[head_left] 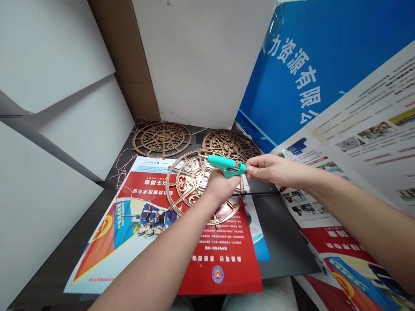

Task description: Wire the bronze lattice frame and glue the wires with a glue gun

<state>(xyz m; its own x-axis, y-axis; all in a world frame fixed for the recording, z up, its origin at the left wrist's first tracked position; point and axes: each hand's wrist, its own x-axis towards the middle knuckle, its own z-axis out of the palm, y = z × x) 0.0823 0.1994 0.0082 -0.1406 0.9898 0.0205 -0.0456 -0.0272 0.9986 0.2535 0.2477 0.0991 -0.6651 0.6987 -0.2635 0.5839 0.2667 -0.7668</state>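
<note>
A teal hot glue gun (pixel 223 163) is held in my left hand (pixel 223 185), its nozzle pointing left over a round gold openwork ornament (pixel 183 183). My left fingers wrap around its handle, partly hidden from view. At the gun's back end, my right hand (pixel 262 167) is closed in a pinch, fingertips touching or nearly touching it. Whatever lies between those fingertips is too small to make out. A black cord (pixel 259 194) runs to the right below the gun. The ornament rests on a red printed leaflet (pixel 223 259).
Two more round openwork ornaments lie behind, one at left (pixel 162 139) and one at right (pixel 231 144). Tangled thin threads (pixel 121 170) sit left of the leaflets. White panels (pixel 201 60), a brown cardboard strip (pixel 136 77) and a blue poster board (pixel 330 52) wall in the dark table (pixel 285 255).
</note>
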